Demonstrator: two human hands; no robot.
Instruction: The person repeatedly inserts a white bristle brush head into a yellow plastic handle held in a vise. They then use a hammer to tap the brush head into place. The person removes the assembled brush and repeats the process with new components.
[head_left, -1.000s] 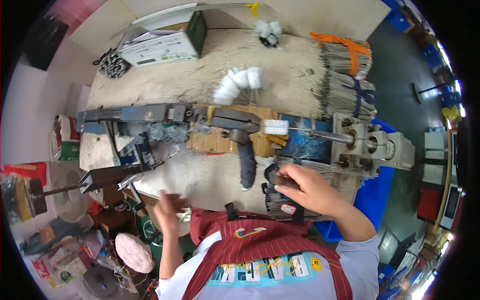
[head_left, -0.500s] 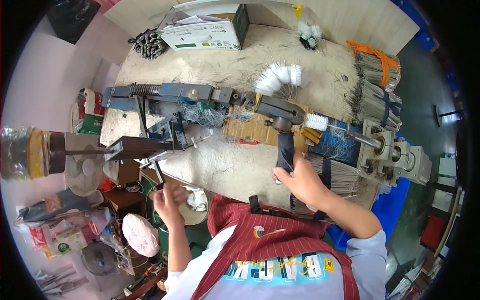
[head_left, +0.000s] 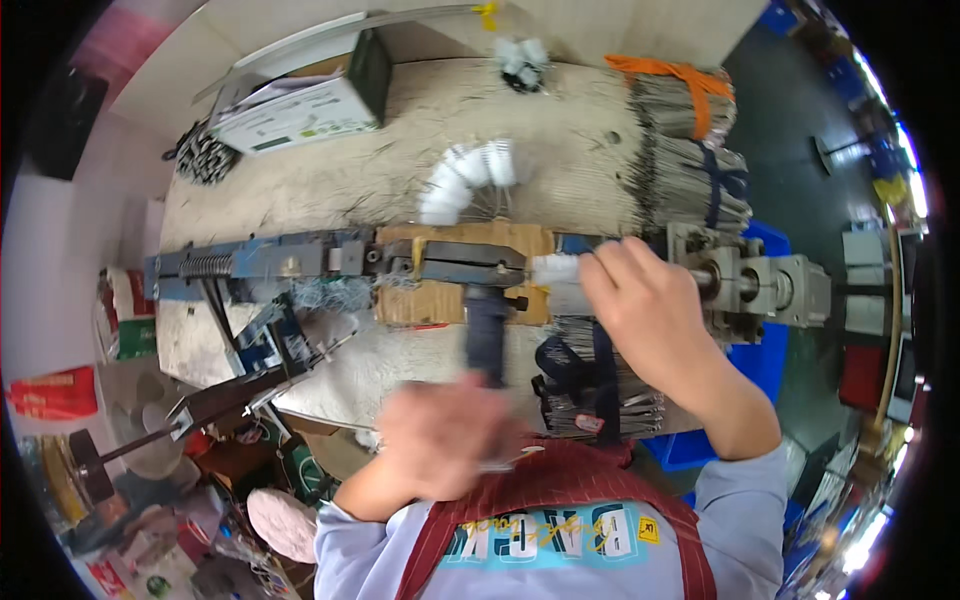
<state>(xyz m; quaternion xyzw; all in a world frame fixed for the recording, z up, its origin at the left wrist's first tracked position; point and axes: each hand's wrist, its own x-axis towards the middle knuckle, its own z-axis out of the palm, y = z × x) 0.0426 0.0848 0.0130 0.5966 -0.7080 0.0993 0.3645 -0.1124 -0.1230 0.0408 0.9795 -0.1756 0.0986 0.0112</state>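
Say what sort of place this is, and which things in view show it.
Most likely a small workshop, perhaps for brushes: a long metal machine runs along the bench, white brushes lie behind it, and tied wire bundles sit at the right.

Bright, soft light, glare at far right, left hand (head_left: 440,436) in heavy blur, dark fisheye-bent edges

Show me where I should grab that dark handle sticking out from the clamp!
Probably near the free end of the dark handle, coming from the apron's side: it is long and slim and points from the clamp toward the apron. The left hand, blurred, is at that end.
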